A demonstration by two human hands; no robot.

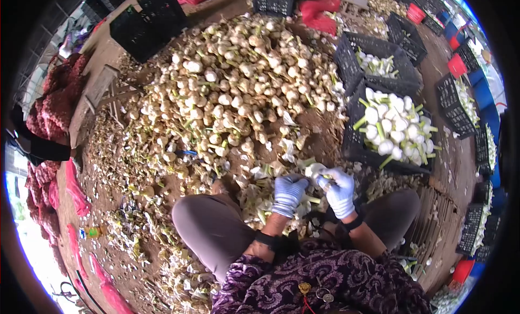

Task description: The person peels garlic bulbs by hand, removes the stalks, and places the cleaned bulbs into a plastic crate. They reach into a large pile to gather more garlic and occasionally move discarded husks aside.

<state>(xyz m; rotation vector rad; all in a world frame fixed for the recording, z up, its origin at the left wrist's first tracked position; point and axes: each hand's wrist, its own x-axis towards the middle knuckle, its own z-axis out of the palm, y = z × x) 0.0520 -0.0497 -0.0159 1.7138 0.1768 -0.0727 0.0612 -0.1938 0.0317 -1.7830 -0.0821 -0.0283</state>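
Both my hands wear pale, light-blue work gloves and meet low in front of my knees. My left hand (290, 196) is closed, its fingertips at a whitish garlic bulb (316, 171). From the other side my right hand (339, 192) pinches at the same bulb, thumb and fingers curled together. The gloves partly hide the bulb, and any small tool in them cannot be made out. Peeled skins and cut stalks lie beneath my hands. Ahead rises a big heap of untrimmed garlic (244, 81). Close to my right hand stands a black crate (352, 146) with clean white garlic bulbs (398, 127).
Behind that crate is another black crate (346, 46), partly filled with garlic. More filled crates (455, 111) line the right side, near red buckets (456, 66). At left are a wooden stool (101, 86), red mesh sacks (57, 102) and another person's dark sleeve (40, 146).
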